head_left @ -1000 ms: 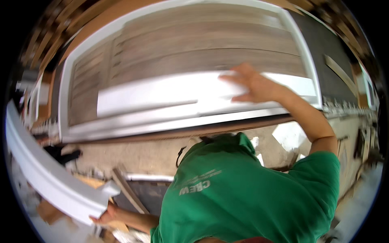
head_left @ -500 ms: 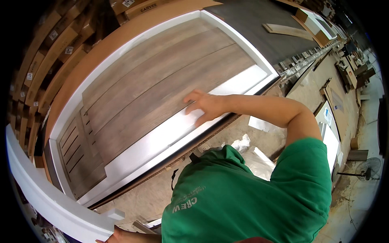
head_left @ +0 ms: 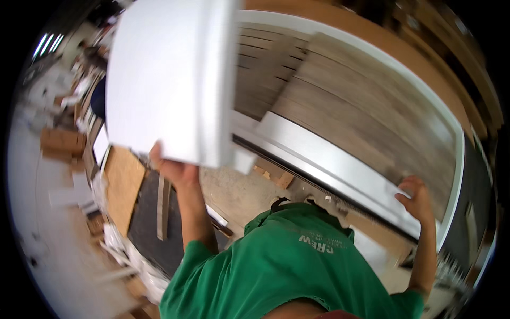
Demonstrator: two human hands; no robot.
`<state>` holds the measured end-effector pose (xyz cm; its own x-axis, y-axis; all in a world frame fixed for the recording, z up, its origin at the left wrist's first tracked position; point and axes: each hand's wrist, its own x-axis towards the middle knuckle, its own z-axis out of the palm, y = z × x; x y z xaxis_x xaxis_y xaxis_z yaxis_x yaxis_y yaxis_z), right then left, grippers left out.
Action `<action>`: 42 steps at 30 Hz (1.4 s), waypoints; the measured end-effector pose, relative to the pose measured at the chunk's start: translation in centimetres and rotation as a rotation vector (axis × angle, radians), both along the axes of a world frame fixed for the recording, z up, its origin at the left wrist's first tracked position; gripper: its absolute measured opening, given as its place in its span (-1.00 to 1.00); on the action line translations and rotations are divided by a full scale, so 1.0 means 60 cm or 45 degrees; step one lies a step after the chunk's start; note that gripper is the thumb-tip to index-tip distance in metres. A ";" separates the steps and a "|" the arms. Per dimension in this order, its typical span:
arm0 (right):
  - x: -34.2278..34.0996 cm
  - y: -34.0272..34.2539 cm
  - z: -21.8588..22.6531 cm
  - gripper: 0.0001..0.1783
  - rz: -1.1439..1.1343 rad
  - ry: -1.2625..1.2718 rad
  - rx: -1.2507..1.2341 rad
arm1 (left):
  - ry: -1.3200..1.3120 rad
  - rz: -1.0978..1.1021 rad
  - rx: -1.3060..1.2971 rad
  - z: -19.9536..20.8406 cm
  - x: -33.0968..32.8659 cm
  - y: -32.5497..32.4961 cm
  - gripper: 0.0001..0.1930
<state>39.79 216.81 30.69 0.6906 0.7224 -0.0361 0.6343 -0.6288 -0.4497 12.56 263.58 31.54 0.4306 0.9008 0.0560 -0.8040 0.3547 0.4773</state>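
Observation:
My left hand (head_left: 179, 171) is closed on the lower edge of a large white panel (head_left: 159, 80), which looks like packing foam and stands raised at the left. Along the panel's right side runs a ridge, with a small block sticking out low down. My right hand (head_left: 417, 201) hovers at or rests on the near side of a packed carton, thumb and fingers apart, with nothing seen in it; contact is unclear. Inside the carton lie grey-brown wood-grain boards (head_left: 361, 111), with a white strip (head_left: 329, 159) along their near side and a white foam border (head_left: 366, 40) around them.
Brown cardboard (head_left: 319, 11) edges the carton's far side, and stacked cartons (head_left: 451, 48) stand beyond. At left are a plywood sheet (head_left: 122, 183), a dark tabletop (head_left: 159, 228) with a wooden strip (head_left: 162, 210), and a cardboard box (head_left: 62, 142) on the floor.
The view has swung left. My left hand has lifted the white panel higher and brought it nearer the carton. My right hand has shifted along the white strip, away from the slotted boards.

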 end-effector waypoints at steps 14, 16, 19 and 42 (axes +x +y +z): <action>0.028 0.406 0.020 -0.60 0.441 1.418 0.662 | 0.133 -0.072 -0.004 -0.003 0.140 -0.051 -0.43; 0.022 0.429 0.018 -0.49 0.441 1.807 0.796 | 0.145 -0.072 -0.001 -0.004 0.150 -0.055 -0.43; 0.006 0.462 0.032 -0.36 0.524 1.859 1.062 | 0.186 -0.084 0.051 0.001 0.151 -0.034 -0.43; 0.003 0.674 0.070 -0.48 -0.379 1.377 1.658 | 0.201 -0.743 0.039 0.046 0.202 0.210 -0.37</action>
